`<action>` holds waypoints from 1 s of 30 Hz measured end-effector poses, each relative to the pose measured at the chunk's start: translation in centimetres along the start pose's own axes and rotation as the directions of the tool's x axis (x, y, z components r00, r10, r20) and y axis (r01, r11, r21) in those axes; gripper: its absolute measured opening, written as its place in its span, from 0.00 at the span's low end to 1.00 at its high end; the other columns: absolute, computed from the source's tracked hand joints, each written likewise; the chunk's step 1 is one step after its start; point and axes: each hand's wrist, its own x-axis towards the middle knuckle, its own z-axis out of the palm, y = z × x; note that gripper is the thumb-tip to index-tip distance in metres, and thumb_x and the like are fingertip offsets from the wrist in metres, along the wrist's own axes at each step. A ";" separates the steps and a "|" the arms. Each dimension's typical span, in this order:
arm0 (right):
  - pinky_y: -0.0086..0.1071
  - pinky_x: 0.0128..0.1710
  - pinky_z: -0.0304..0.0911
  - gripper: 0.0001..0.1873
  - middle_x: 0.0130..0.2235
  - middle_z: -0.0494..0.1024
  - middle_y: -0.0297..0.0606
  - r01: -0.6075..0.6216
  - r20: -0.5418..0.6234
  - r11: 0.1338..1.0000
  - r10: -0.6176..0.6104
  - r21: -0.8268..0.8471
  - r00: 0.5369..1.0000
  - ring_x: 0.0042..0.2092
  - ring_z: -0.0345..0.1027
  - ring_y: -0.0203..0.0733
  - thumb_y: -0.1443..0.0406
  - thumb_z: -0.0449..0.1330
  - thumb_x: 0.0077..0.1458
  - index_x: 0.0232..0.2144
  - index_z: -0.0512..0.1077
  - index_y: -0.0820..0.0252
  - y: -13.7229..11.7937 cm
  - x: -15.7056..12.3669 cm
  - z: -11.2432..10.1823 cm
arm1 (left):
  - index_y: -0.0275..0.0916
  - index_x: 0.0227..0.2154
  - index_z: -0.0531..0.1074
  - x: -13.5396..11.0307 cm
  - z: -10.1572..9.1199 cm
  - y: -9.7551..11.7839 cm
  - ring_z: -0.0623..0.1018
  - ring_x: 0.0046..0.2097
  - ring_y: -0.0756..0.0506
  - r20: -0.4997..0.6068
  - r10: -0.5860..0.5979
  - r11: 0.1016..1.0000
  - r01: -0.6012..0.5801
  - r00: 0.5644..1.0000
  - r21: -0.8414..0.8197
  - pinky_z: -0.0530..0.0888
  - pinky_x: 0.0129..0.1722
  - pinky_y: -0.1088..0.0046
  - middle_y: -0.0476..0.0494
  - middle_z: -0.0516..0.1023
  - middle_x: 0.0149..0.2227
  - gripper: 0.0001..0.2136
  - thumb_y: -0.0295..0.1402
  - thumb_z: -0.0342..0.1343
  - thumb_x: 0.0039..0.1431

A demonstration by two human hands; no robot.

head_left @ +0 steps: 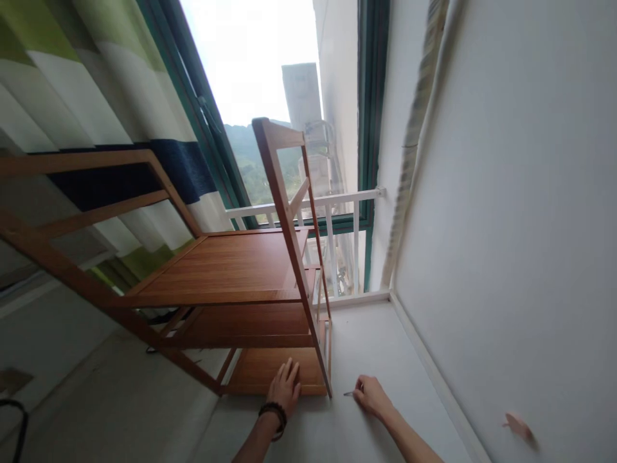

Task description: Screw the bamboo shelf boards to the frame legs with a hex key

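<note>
R hand [370, 393] w/ thin grey rod [348, 393] near shelf unit [241, 263] foot; L hand [285, 386] on btm shelf [253, 368]

Rod's at R hand's fingertips: thumb & fingers pinched narrow on it, free end poking out left, twd foot of the nr right leg [295, 257]. Tip's just beside that foot, w/ a gap in view. Most of rod hidden in the grip, so can't tell its full shape. R hand is just above or on the pale floor [366, 341]; can't tell which.

L hand: open, palm down, fingers a bit apart, laid over front edge of btm shelf, left of that leg. Dark beaded bracelet [274, 415] on wrist.

Unit = brown wood, upright, 3 tiers: top board w/ grain showing, mid shelf [241, 325] partly hidden under it, btm shelf lowest, bearing L hand. Side frames rise abv top board.

Behind: white railing [347, 195] & green window frame [370, 128]; striped curtain [96, 77] at left. Pink hook-like thing [518, 426] on wall, far right.
</note>
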 end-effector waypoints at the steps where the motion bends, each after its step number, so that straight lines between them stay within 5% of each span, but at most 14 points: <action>1: 0.31 0.35 0.61 0.08 0.31 0.77 0.47 0.016 0.040 1.000 -0.015 -0.026 0.999 0.35 0.71 0.44 0.70 0.54 0.45 0.26 0.74 0.65 -0.5 -0.1 -0.1 | 0.36 0.50 0.65 -0.4 0.2 -0.2 0.60 0.58 0.37 -0.021 0.008 1.000 -0.008 1.000 0.020 0.58 0.55 0.55 0.35 0.60 0.57 0.23 0.28 0.47 0.48; 6: 0.30 0.27 0.61 0.05 0.19 0.73 0.40 0.201 0.264 0.974 -0.167 -0.108 0.950 0.26 0.70 0.42 0.68 0.59 0.41 0.18 0.71 0.62 -4.5 -1.3 0.9 | 0.38 0.41 0.70 -1.6 -0.7 -0.9 0.68 0.50 0.41 -0.133 0.124 0.991 -0.117 0.983 0.058 0.67 0.49 0.60 0.37 0.70 0.48 0.14 0.28 0.46 0.51; 10: 0.33 0.33 0.61 0.09 0.31 0.76 0.47 0.353 0.297 0.928 -0.305 -0.123 0.905 0.34 0.71 0.46 0.65 0.53 0.48 0.31 0.71 0.63 -9.1 -1.9 2.7 | 0.38 0.32 0.69 -2.5 -3.1 -2.6 0.71 0.40 0.44 -0.177 0.102 0.995 -0.099 0.979 0.022 0.69 0.43 0.63 0.41 0.72 0.36 0.10 0.28 0.43 0.54; 15: 0.35 0.37 0.58 0.13 0.37 0.73 0.46 0.466 0.270 0.880 -0.428 -0.090 0.862 0.39 0.67 0.46 0.64 0.45 0.55 0.37 0.65 0.62 -14.5 -1.3 5.6 | 0.38 0.34 0.67 -4.5 -5.9 -7.6 0.71 0.41 0.45 -0.214 0.058 0.997 -0.066 0.975 -0.030 0.67 0.44 0.65 0.42 0.71 0.37 0.10 0.29 0.40 0.57; 24: 0.32 0.39 0.55 0.10 0.37 0.68 0.42 0.405 0.191 0.907 -0.380 -0.114 0.905 0.39 0.63 0.42 0.64 0.46 0.55 0.33 0.64 0.63 -21.9 1.6 12.8 | 0.40 0.32 0.67 -6.3 -9.3 -19.2 0.73 0.32 0.49 -0.142 0.007 0.984 -0.033 0.990 -0.177 0.67 0.35 0.74 0.48 0.74 0.30 0.11 0.35 0.40 0.59; 30: 0.31 0.39 0.54 0.10 0.36 0.70 0.41 0.282 0.124 0.951 -0.267 -0.128 0.956 0.39 0.63 0.41 0.64 0.47 0.55 0.33 0.66 0.62 -24.9 1.8 15.5 | 0.38 0.28 0.65 -4.8 -9.3 -23.1 0.70 0.31 0.46 -0.168 0.056 0.978 -0.088 0.984 -0.188 0.67 0.35 0.68 0.47 0.68 0.26 0.11 0.39 0.42 0.56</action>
